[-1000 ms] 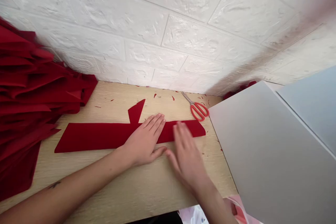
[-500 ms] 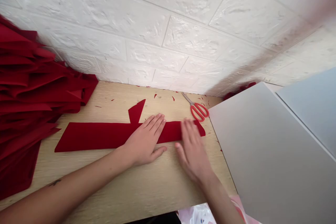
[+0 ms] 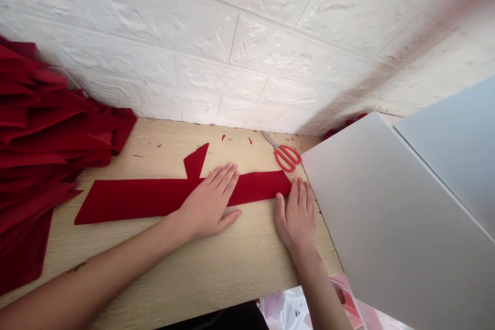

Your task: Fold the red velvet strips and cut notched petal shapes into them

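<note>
Red strip (image 3: 131, 198): left hand (image 3: 207, 203) flat midway, right hand (image 3: 297, 216) flat at edge, room between

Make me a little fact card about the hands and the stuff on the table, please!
Left hand: flat on the long red cloth strip
Right hand: at the strip's right end
Small red piece: at the strip's far edge
Scissors: red handles, beyond the strip
Red cloth pile: left side
Wall: white, brick-patterned

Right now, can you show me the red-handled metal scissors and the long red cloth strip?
Red-handled metal scissors (image 3: 277, 147): head view, near the pivot.
Long red cloth strip (image 3: 133, 199): head view, its broad left part.
</note>
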Motion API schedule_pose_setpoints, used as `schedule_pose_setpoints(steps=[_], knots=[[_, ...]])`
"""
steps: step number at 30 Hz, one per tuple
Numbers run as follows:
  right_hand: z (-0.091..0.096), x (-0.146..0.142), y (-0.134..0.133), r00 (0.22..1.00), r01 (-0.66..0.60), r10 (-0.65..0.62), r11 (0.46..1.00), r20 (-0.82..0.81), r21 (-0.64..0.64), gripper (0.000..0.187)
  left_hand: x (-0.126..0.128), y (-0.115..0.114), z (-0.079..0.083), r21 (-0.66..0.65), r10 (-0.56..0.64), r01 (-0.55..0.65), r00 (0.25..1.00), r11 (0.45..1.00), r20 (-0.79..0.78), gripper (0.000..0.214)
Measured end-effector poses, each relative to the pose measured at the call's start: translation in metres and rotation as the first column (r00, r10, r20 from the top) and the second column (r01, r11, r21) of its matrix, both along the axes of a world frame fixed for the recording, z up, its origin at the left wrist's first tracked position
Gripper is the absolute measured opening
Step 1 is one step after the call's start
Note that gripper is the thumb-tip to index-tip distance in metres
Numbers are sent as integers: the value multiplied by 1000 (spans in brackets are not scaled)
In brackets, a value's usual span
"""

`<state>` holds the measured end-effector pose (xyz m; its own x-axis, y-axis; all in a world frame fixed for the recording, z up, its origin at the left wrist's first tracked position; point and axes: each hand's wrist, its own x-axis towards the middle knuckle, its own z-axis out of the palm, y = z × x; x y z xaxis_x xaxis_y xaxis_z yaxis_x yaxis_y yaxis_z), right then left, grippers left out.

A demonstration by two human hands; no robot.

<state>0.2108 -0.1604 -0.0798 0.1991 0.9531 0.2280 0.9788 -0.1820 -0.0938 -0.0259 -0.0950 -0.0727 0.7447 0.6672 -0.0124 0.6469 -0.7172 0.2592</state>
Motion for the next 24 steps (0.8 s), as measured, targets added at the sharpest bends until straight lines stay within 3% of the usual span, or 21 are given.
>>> schedule_pose_setpoints(steps=[3,6,10,17,24], knots=[[-1,0,2,997,28,-35,995,-72,-91,74,0,0,-2,30,0,0,1000,1000,11,86],[-3,1,3,995,36,-45,995,-86,-98,74,-1,0,-5,63,14,-18,999,998,50,83],[-3,3,4,988,50,-55,998,-145,-38,70,-2,0,-5,60,67,-70,996,996,56,64],[7,18,15,915,104,-41,985,-401,136,43,0,1,-3,62,60,-60,998,996,7,60],[8,25,17,848,126,-10,975,-531,184,30,1,0,3,-25,164,-162,975,986,151,59]])
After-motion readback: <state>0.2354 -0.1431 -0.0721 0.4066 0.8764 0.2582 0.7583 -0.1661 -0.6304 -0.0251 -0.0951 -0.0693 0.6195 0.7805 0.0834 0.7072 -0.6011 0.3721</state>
